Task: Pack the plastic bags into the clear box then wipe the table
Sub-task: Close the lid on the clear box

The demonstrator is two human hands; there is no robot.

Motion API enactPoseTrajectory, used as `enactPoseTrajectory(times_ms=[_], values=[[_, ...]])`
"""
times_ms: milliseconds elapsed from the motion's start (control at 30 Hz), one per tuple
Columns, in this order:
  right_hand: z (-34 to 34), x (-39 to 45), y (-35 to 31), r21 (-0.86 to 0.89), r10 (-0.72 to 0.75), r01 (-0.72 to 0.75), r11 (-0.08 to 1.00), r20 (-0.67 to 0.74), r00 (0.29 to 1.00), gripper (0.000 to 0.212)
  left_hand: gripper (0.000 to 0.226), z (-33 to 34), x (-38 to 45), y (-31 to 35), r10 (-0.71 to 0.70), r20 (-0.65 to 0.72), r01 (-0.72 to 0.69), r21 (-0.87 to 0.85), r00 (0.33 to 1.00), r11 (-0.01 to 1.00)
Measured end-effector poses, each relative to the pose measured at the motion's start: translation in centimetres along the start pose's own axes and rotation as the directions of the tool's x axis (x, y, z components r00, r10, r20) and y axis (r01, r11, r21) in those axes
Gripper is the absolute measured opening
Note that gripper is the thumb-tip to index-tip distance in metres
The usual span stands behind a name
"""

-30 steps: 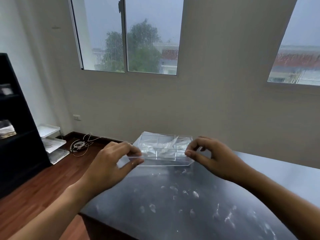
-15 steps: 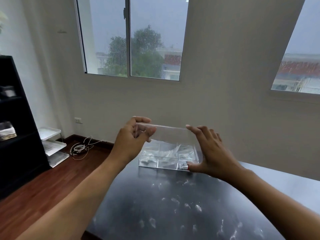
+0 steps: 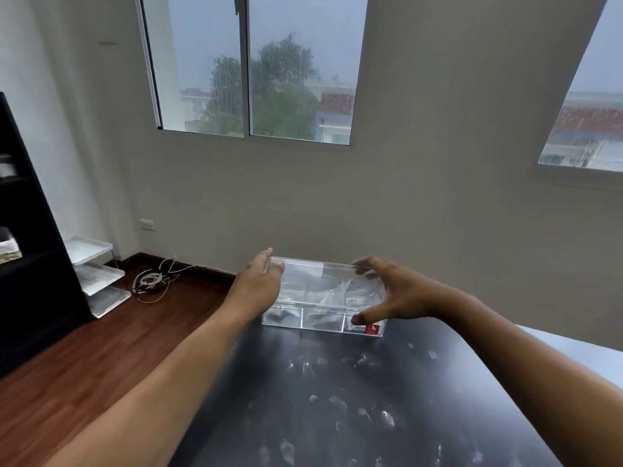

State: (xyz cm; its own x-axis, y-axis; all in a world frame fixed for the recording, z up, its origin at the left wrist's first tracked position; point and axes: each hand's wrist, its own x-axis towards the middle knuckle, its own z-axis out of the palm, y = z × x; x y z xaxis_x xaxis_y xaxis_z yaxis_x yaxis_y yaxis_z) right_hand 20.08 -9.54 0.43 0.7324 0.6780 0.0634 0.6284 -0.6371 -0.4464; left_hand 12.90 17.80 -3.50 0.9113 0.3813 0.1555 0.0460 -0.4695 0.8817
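Note:
A clear box with dividers stands at the far edge of the black table. Crumpled plastic bags lie inside it. A clear lid sits tilted over the box, its far edge raised. My left hand grips the lid's left end. My right hand is spread at the right end, fingers on the lid's top edge and thumb down by the box's front wall near a red sticker. White smudges dot the tabletop in front of the box.
The table's left edge drops to a wooden floor. A black shelf unit stands at far left, with stacked white trays and a coil of cables beside it. A wall with windows rises right behind the box.
Both hands carried the lid from flat in front of the box up and over it, then lowered it onto the box. The head view tilted slightly.

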Motion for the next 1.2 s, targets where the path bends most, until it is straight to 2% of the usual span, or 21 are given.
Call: enactPoseTrajectory(times_ms=[467,833,1200], values=[[0.3,0.2,0.6,0.024,0.042,-0.043,0.999,0.013,0.999,0.106,0.043,0.8,0.8,-1.0,0.052,-0.073,-0.051,0.022,0.996,0.998],[1.1,0.9,-0.2,0.036,0.103,-0.102,0.994,-0.019,0.994,0.117,0.040,0.7,3.3,-1.5,0.049,-0.038,-0.047,0.052,0.998,0.998],[1.7,1.0,-0.6,0.072,0.140,-0.136,0.988,-0.051,0.989,0.114,0.038,0.9,4.3,-2.2,0.071,-0.052,-0.069,0.047,0.996,0.997]])
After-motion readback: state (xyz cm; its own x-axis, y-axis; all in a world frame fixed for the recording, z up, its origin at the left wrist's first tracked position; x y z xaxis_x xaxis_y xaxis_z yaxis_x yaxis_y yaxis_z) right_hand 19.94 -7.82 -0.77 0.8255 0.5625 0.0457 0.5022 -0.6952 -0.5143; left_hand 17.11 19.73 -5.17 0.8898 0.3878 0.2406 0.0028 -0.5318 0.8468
